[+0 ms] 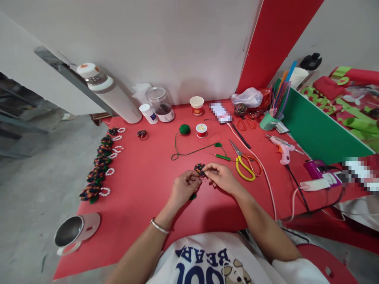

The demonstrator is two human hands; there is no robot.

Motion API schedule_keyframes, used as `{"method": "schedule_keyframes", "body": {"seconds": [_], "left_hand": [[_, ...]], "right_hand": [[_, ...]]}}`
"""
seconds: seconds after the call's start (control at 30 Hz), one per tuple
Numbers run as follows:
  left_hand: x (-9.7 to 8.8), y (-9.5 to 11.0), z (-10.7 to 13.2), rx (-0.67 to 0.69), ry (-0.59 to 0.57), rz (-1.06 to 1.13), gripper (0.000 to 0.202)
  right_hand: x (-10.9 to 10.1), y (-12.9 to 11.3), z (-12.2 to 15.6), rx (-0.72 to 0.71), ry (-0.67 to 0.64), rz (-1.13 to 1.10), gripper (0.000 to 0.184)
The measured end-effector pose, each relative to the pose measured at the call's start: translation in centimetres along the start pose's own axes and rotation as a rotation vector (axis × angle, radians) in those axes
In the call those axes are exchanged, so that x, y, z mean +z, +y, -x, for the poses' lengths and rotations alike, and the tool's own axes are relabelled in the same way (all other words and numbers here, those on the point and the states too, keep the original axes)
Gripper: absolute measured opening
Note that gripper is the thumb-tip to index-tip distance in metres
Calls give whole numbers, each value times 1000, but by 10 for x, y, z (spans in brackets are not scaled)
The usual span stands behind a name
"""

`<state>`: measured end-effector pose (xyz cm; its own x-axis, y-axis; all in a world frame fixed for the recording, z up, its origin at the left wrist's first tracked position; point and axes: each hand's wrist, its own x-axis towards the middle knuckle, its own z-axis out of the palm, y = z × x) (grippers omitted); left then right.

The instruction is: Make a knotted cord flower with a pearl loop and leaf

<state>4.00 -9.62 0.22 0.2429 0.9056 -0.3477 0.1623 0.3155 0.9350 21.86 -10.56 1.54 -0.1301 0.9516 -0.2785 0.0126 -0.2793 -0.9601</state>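
Note:
Both hands meet over the front middle of the red table. My left hand (187,186) and my right hand (217,176) pinch a small dark multicoloured crochet piece (199,169) between them. Thin loose threads hang below it, near the fingertips. A dark green crochet bit (193,196) lies partly hidden beside my left hand. Just beyond the hands rests a green-handled crochet hook (222,157). A green yarn ball (184,129) trails its strand to a small green piece (218,144). To the right lie yellow-handled scissors (245,169).
Several finished crochet pieces with bead loops (100,162) line the left edge. A steel mug (77,232) stands at the front left corner, a white flask (114,96) at the back left. A pink glue gun (284,150) and cables occupy the right, beside a green divider (319,126).

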Motion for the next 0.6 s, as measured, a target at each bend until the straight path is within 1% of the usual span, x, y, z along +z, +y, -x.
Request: {"method": "schedule_keyframes", "body": {"seconds": [0.13,0.2,0.27,0.4,0.5,0.6], "left_hand": [[3,4,3,-3,32,-34,26],[3,4,4,3,44,-65,26],[3,3,5,-2,53,-110,26],[2,1,6,-61,34,-215,28],[2,3,6,-69,13,-272,26],[5,5,5,-81,9,-277,25]], "right_hand": [[0,2,-2,-172,63,183,15],[0,1,-1,-243,68,261,15],[1,-1,1,-273,42,300,16],[4,-3,3,-298,-13,287,15],[6,-1,0,-336,14,270,14],[6,3,-5,-373,87,269,13]]}}
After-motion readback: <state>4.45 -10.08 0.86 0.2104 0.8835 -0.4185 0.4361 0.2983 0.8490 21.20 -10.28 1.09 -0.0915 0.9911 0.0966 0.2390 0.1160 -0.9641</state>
